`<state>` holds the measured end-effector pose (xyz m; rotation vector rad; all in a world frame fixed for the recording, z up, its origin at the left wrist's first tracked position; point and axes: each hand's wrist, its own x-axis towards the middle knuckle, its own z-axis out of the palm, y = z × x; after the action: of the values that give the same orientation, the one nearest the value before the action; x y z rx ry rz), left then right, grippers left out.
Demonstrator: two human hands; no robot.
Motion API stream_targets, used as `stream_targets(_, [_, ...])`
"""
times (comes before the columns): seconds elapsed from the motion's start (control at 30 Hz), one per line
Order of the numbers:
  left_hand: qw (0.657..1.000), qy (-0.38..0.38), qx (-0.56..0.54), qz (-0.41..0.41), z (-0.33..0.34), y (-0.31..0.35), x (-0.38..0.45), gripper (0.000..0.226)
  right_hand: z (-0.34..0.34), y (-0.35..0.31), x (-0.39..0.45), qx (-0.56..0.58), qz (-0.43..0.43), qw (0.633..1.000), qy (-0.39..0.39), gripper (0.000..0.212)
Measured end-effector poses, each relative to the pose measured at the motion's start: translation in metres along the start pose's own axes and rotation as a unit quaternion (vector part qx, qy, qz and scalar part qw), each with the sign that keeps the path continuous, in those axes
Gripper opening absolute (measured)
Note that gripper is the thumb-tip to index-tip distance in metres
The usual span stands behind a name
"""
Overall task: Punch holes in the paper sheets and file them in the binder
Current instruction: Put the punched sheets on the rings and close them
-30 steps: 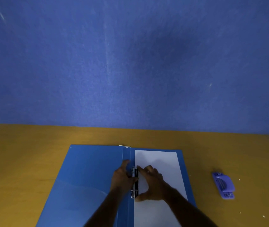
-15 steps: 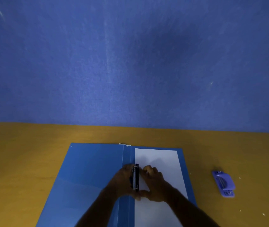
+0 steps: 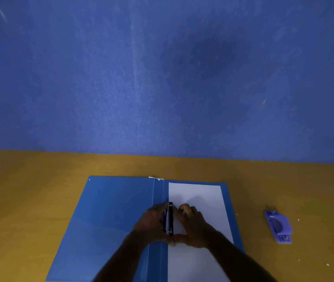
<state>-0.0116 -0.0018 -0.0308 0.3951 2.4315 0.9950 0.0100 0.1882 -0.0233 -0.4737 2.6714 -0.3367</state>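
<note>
Both hands [image 3: 174, 224] again around ring clip [image 3: 169, 219]

It looked like an office desk: a wooden desktop [image 3: 40, 190] against a blue felt partition [image 3: 162, 78], with a hole punch [image 3: 278, 225] well right of the fingers [image 3: 184, 208].

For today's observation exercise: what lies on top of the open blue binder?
A white paper sheet covers its right half; both hands grip the ring clip. The punched holes are hidden.
</note>
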Motion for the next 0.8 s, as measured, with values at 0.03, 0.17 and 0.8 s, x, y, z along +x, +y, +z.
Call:
stream_targets(0.03, [1.0,-0.001,-0.004,-0.003,0.0,0.001,0.0,0.109,-0.001,0.0,0.001,0.001,0.001,1.0,-0.003,0.099])
stream_targets(0.17, [1.0,-0.018,-0.017,-0.012,-0.003,0.004,0.001,0.102,-0.003,0.001,0.005,-0.001,0.0,1.0,-0.008,0.097])
stream_targets(0.8, [0.99,-0.059,0.107,-0.067,-0.014,0.014,0.005,0.122,0.006,0.003,0.004,-0.013,-0.011,1.0,0.021,0.095])
